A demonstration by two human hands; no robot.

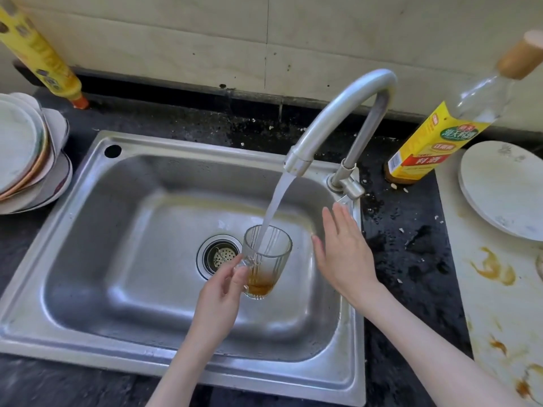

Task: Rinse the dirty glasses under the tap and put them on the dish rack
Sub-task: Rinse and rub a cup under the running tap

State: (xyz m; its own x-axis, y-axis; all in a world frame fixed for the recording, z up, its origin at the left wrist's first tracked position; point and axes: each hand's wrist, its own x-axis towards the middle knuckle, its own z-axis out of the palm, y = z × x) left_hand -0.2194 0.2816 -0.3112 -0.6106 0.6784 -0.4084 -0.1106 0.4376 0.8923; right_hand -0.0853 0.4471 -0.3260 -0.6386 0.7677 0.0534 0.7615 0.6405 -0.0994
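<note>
stainless steel sink (123,201) set in a dark countertop (411,245), taken here as the landmark for all positions; largest to smallest. a stack of plates (26,154) stands just beyond the sink's left rim, and a single pale plate (505,189) lies well to the sink's right on a light board (499,304) marked with brown smears. a curved metal tap (346,113) rises from the sink's right rear corner and arches over the basin, with a yellow-labelled bottle (435,142) just behind and to the right of its base; a second yellow bottle (38,54) leans at the wall behind the sink's left rear corner. the right hand (343,254) hovers over the basin's right side, below the tap's base, fingers straight and spread, holding nothing. the left hand (223,292) reaches in over the sink's front rim, fingers and thumb pinching the handle of the ribbed glass (266,259), which is held roughly upright above the basin just right of the drain strainer (220,254). the water stream (276,204) falls into the glass mouth; brown residue remains at its bottom, so rinsing appears barely begun. no dish rack is in view. risks, as judged: a wet handle held only by a pinch may slip and drop the glass onto the steel; a strong stream may splash residue outward; the free hand may knock the rim.
</note>
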